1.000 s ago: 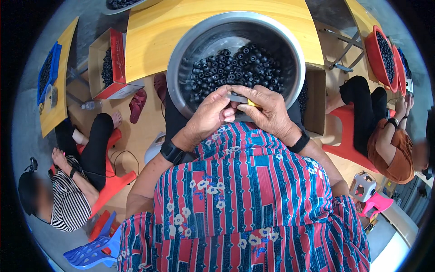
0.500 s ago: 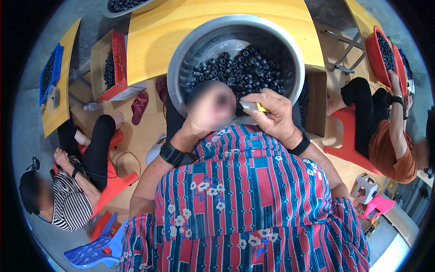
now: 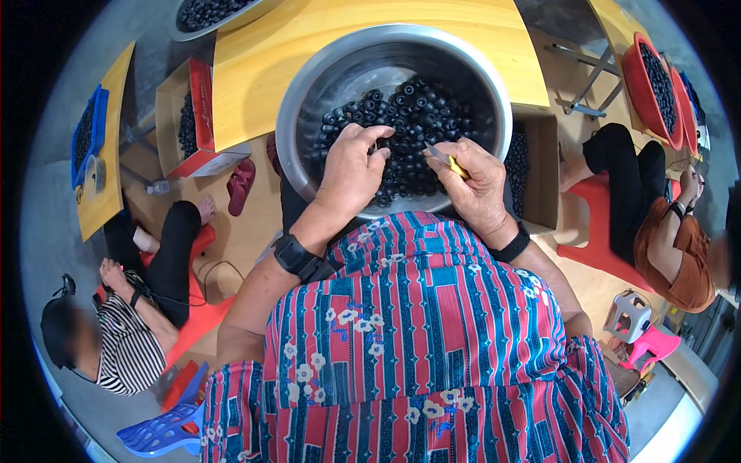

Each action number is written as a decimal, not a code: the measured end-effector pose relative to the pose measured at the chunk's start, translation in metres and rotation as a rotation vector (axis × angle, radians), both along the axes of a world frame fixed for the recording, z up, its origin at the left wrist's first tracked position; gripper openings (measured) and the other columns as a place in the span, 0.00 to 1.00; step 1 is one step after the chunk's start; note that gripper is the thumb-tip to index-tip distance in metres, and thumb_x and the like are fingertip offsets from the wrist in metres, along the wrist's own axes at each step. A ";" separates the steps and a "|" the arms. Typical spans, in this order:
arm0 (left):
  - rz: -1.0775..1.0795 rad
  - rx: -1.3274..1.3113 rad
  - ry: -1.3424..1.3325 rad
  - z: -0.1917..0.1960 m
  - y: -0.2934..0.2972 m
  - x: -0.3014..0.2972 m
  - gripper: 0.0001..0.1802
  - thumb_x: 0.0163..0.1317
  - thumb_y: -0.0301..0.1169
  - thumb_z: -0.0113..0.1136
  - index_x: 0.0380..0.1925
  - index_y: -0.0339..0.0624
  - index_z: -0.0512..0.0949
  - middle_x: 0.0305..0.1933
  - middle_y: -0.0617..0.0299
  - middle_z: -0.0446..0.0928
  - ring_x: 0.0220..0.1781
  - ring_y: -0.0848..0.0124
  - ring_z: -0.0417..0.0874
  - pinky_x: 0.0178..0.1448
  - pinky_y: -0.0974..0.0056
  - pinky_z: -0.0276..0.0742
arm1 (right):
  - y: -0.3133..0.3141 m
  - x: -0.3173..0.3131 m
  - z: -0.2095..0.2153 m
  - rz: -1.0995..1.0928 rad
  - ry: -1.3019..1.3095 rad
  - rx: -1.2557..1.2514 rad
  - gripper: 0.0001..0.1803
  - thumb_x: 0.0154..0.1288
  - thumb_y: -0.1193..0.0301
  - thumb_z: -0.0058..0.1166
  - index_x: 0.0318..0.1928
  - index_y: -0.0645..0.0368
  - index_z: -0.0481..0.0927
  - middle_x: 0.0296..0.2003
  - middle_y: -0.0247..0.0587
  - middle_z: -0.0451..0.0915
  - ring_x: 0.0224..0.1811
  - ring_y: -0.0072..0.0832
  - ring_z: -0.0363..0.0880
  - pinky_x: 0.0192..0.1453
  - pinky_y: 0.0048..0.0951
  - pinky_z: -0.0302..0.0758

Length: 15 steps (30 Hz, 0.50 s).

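Note:
A wide metal basin [image 3: 291, 77] holds many small black ring-shaped parts [image 3: 421, 100], each with a round hole. Over its near left side is my left hand [image 3: 351, 166], thumb and forefinger curved apart above the parts; nothing shows held between them. My right hand [image 3: 478, 181], at the near right side, is closed around a small knife [image 3: 457, 167] with a yellow handle. Its short blade points up and left over the parts. The palm-side fingers of my right hand are hidden.
Behind the basin is a yellow table [image 3: 255, 85]. Cardboard boxes of black parts stand at left [image 3: 174, 116] and right [image 3: 540, 170]. A person in stripes [image 3: 135, 347] sits left; another in brown [image 3: 671, 262] sits right near a red basin [image 3: 641, 100].
My left hand has swung from near the knife to the left, its thumb and forefinger now apart over the parts. My right hand keeps the knife and has shifted slightly.

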<state>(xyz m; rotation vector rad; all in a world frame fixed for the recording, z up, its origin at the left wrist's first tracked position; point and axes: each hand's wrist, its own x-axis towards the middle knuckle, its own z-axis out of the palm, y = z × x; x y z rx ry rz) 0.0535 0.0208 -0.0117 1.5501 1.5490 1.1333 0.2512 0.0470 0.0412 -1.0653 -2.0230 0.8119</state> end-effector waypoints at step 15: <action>-0.137 0.025 0.312 0.002 0.010 0.008 0.14 0.51 0.27 0.70 0.40 0.42 0.83 0.38 0.53 0.75 0.40 0.54 0.81 0.44 0.55 0.77 | 0.001 0.003 -0.001 0.006 0.017 -0.002 0.07 0.61 0.80 0.61 0.40 0.62 0.85 0.28 0.36 0.79 0.28 0.21 0.75 0.32 0.22 0.70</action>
